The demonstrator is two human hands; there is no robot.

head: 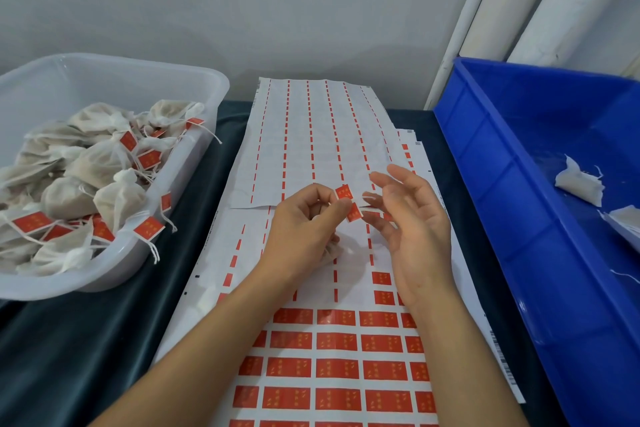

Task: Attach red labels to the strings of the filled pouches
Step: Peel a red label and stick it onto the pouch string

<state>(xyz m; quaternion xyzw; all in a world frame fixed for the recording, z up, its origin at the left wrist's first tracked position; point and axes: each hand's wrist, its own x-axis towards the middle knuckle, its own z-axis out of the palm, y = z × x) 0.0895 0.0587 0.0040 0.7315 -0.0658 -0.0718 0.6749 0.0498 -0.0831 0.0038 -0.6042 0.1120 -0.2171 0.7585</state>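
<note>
My left hand (304,222) pinches a red label (349,202) that is half folded, its two flaps open like a V, above the label sheet (332,367). A white pouch shows under that hand's lower fingers (330,251). My right hand (408,222) hovers just right of the label with fingers spread and relaxed; a white string end (370,197) lies at its fingertips. The sheet carries rows of red labels near me and bare peeled rows farther away.
A translucent tub (194,80) at the left holds several filled pouches with red labels on their strings. A blue bin (485,163) at the right holds a few white pouches (578,184). A used backing sheet (311,135) lies beyond my hands on the dark cloth.
</note>
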